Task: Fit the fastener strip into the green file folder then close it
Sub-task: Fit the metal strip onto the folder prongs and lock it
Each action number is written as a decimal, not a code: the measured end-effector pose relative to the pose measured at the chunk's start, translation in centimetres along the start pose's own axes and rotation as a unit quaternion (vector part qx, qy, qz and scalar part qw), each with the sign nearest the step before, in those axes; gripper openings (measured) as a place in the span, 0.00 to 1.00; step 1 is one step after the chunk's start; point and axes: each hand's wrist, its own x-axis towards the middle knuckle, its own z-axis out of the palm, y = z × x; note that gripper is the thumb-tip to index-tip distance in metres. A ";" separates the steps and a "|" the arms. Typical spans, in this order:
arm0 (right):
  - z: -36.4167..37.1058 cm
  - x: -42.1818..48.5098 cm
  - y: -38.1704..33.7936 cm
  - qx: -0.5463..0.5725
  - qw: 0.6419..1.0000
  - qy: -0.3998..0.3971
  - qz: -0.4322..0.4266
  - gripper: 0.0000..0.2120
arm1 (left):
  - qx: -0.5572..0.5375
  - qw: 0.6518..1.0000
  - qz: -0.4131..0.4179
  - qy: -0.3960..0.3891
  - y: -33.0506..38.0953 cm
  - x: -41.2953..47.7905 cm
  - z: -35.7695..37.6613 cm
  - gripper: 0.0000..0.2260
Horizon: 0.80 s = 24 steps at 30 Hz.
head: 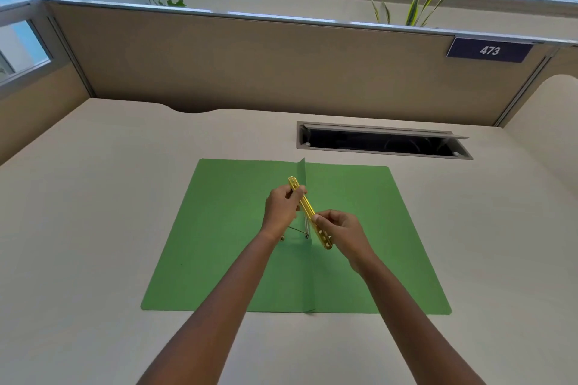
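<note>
Now we see the green file folder [237, 247] lying open and flat on the cream desk [93, 197], its two leaves spread to either side of a centre crease that stands up slightly at the far edge. Above that crease we hold the yellow fastener strip [308, 211] in the air with both hands, tilted so that its far end points up and away and its near end dips toward the right leaf. Our left hand [280, 208] is curled closed around the upper part of the strip, thumb and fingertips pinching it. Our right hand [339, 233] is likewise closed, pinching the strip lower down, with the perforated near end sticking out below the fingers. Beneath the hands we can make out thin metal prongs [298, 231] near the crease, though whether they touch the folder we cannot tell. Further back on the desk sits an open cable hatch [384, 142], and on the partition beyond hangs a dark plate reading 473 [489, 50]
</note>
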 end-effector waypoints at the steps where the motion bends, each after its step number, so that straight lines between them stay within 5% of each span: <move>1: 0.0 0.3 0.0 0.003 1.000 0.014 0.004 0.09 | 0.028 0.999 0.004 0.025 -0.2 0.4 -0.3 0.11; 7: -0.2 1.5 0.4 0.016 0.998 0.049 0.035 0.09 | 0.111 0.990 -0.040 0.080 -1.5 2.7 -2.1 0.14; 17: 1.5 3.2 0.4 0.011 0.999 0.030 0.044 0.09 | -0.199 0.967 -0.152 -0.052 -1.9 3.5 -1.0 0.15; 24: 2.1 3.8 0.5 0.009 0.998 0.028 0.049 0.09 | -0.206 0.966 -0.134 -0.077 -1.8 3.6 -0.9 0.16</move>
